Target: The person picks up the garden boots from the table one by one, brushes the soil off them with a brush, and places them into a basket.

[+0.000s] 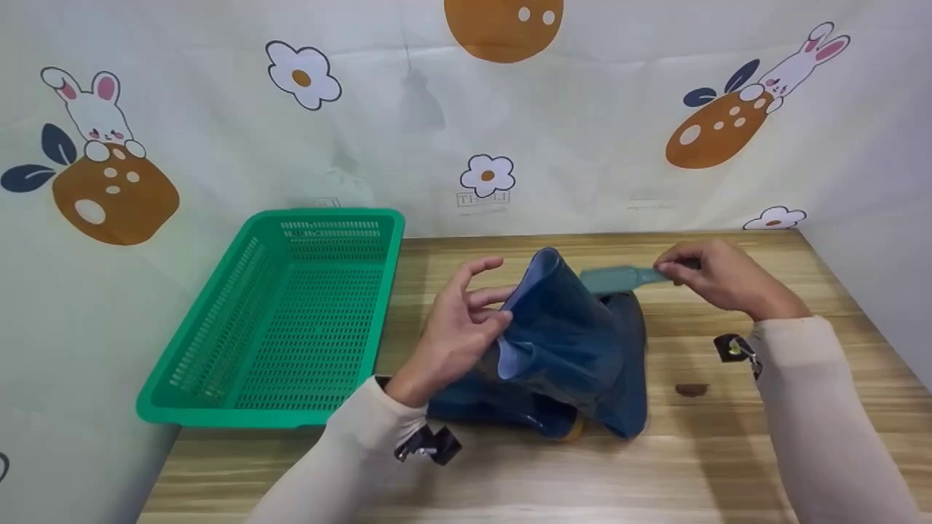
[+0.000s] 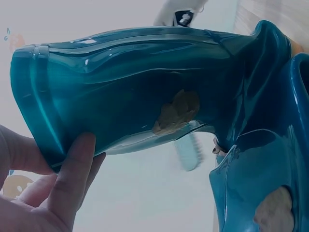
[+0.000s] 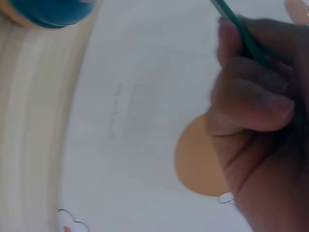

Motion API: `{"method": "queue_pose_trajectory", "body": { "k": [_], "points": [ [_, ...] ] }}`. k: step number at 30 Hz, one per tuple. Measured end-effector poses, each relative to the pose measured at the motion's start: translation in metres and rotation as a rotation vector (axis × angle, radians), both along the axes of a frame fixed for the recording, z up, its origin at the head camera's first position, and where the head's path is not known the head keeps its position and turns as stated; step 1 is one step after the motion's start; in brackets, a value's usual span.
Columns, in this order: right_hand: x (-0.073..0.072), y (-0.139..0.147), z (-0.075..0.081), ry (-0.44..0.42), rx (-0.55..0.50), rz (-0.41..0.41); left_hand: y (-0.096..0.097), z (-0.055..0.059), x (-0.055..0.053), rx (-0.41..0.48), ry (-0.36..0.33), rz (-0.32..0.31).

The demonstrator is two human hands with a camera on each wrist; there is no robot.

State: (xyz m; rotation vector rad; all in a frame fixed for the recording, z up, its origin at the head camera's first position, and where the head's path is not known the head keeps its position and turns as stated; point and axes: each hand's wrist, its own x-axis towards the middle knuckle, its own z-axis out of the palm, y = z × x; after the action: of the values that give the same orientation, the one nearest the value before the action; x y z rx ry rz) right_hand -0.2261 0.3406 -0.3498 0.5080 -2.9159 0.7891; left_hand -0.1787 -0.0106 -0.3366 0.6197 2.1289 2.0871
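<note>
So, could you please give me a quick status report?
Left hand grips boot by rim. Right hand holds brush. Dirt on boot; second boot close beside it.

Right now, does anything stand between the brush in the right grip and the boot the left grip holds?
Nothing visible does: in the head view, the brush in the right grip is beside the shaft of the held boot, on its right; whether they touch is unclear. The other boot lies lower, to the left.

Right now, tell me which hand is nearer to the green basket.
Left. The left hand pinches the blue boot's top edge, just right of the green basket; the right hand holds the brush farther right, beyond the boot.
</note>
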Motion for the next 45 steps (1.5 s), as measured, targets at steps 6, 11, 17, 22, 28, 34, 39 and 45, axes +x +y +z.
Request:
{"method": "queue_pose_trajectory", "body": {
  "k": [6,11,17,22,28,34,39,45],
  "points": [
    [-0.005,-0.005,-0.005,-0.074,0.065,-0.032,0.0,-0.002,-0.001,-0.015,0.004,0.011],
    [-0.008,0.003,-0.019,0.037,0.057,-0.106,-0.001,-0.004,0.0,-0.009,0.003,0.013],
    [-0.002,0.004,-0.017,0.137,0.013,-0.153,-0.002,-0.003,0.0,0.003,0.004,0.015],
    [0.0,-0.01,-0.007,0.024,-0.004,-0.028,-0.002,-0.002,0.0,0.013,0.021,0.008],
    [-0.004,-0.023,0.0,-0.073,0.149,-0.024,-0.002,-0.003,0.0,0.017,0.032,0.003],
    [-0.004,-0.019,-0.005,0.015,0.177,-0.117,-0.002,-0.006,0.001,0.017,0.023,-0.008],
    [-0.003,-0.015,-0.008,0.118,0.136,-0.133,-0.004,-0.005,0.001,0.035,0.024,-0.005],
    [0.002,-0.017,-0.003,0.174,0.031,-0.083,-0.004,-0.003,0.001,0.036,0.026,-0.006]
  ]
}}
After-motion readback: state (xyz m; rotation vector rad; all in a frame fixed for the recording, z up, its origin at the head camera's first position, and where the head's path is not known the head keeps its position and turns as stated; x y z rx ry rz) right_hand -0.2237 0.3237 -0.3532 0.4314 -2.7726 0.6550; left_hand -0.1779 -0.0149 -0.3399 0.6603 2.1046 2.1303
